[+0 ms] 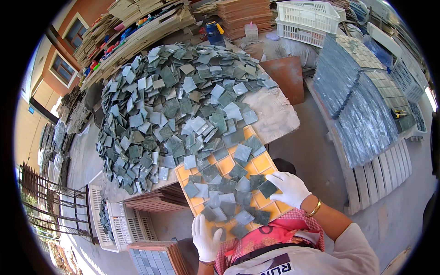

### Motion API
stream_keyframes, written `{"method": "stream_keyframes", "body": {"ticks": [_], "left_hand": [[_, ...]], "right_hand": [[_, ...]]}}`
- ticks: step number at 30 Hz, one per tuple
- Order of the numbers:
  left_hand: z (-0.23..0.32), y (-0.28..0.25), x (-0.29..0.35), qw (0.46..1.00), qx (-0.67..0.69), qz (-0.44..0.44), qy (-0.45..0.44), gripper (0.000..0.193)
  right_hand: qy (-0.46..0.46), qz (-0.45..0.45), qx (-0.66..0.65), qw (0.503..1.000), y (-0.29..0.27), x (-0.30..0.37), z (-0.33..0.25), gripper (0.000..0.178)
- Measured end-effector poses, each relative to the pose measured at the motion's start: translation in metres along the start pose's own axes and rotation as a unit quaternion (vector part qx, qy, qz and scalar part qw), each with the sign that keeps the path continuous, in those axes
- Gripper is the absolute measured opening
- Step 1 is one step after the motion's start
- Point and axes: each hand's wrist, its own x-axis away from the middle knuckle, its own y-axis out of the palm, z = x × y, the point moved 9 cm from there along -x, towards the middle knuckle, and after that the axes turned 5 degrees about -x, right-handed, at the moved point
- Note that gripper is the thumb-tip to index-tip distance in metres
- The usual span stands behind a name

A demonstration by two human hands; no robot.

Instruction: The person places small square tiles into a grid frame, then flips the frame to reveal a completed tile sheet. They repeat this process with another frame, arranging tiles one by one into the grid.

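Observation:
A yellow gridded tray (184,174) reaches from the table edge toward my body, with loose square grey-green stone tiles (228,185) scattered and overlapping on it. At its right side, my white-gloved right hand (289,189) has its fingers and thumb closed about a dark stone tile (267,189). My left hand (205,239), also gloved, lies against the tray's near left corner, fingers stretched and thumb apart, beside a tile (223,233). Beyond the tray, a large heap of similar tiles (169,105) covers most of the table (270,110).
On the right, tile sheets (362,110) lie stacked on a pallet (380,178). White plastic crates (121,224) stand lower left, near a stack of boards topped with tiles (156,259). At the back are a dark blue jug (214,33), a white crate (307,20) and brown boards (243,16).

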Motion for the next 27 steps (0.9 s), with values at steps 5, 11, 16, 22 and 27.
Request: {"method": "stream_keyframes", "body": {"ticks": [5,11,16,22,27], "left_hand": [[-0.010,0.009,0.048,0.998,-0.044,-0.026,-0.021,0.083],[-0.020,0.020,0.053,0.999,-0.044,-0.011,0.014,0.067],[-0.014,0.006,0.025,0.997,-0.051,0.029,0.039,0.054],[-0.015,-0.003,0.012,0.996,0.052,0.071,-0.008,0.056],[0.022,0.021,0.028,0.993,0.041,0.010,0.107,0.064]], "right_hand": [[-0.031,0.001,0.030,0.999,0.001,0.003,-0.023,0.072],[-0.291,-0.142,0.041,0.945,0.069,0.012,-0.104,0.066],[-0.398,-0.142,0.128,0.897,0.098,-0.053,-0.111,0.053],[-0.279,-0.062,0.172,0.943,0.033,-0.106,-0.104,0.058],[-0.296,-0.293,0.105,0.903,0.082,-0.014,-0.110,0.048]]}}
